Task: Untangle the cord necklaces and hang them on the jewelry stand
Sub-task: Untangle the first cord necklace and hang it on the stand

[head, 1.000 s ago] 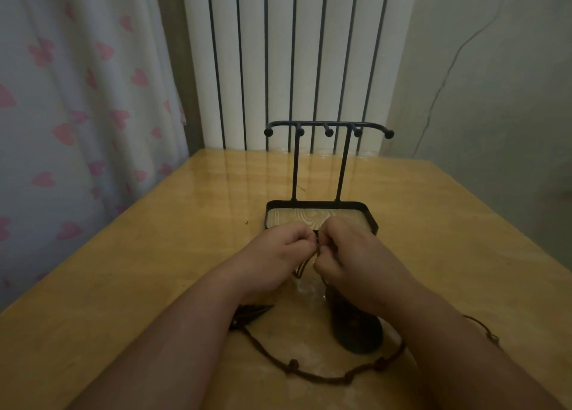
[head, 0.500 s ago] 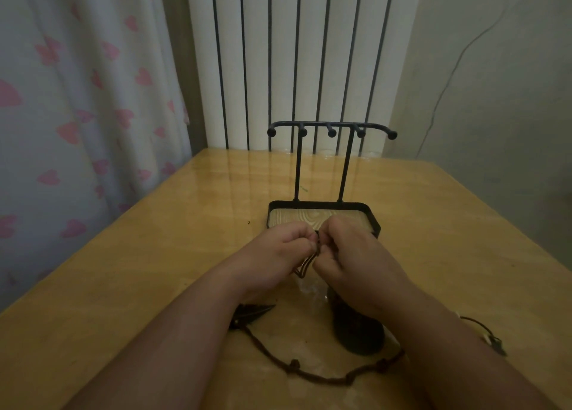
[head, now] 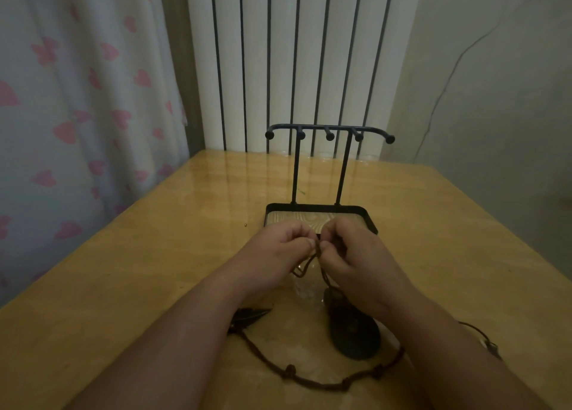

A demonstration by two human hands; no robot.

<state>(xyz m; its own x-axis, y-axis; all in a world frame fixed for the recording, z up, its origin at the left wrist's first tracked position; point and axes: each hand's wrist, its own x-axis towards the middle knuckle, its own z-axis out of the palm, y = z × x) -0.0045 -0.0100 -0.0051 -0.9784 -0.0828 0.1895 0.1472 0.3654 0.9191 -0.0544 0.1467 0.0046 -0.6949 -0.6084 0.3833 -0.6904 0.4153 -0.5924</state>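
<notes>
left hand: raised a little over the table, fingers curled, thumb and fingertips pinching the cords at the tangle.
right hand: level with the left, nearly touching it, fingers curled, pinching the same cords from the other side.
cords: thin, dark brown. A short loop hangs below the two pinches, between the hands. One strand runs down from the right hand to the oval pendant.
oval pendant: dark, flat on the table, partly under the right wrist.
arrow pendant: dark and pointed, lying on the table under the left forearm, tip toward the right.
beaded cord: lies on the table in a wide curve from the arrow pendant toward the right forearm, with knots or beads along it. One more bit of cord shows past the right forearm; cannot tell whether it is the same strand.
stand: black metal, upright, just beyond the hands. Two posts, a top bar with five ball-tipped pegs, and a tray base with a wood-grain floor. The hands hide the tray's near edge.
necklaces vs stand: all are low, at the hands or on the table; not yet hung.
table: glossy yellow wood.
background: a curtain with pink hearts to the left, a white radiator behind the stand, a grey wall to the right.
</notes>
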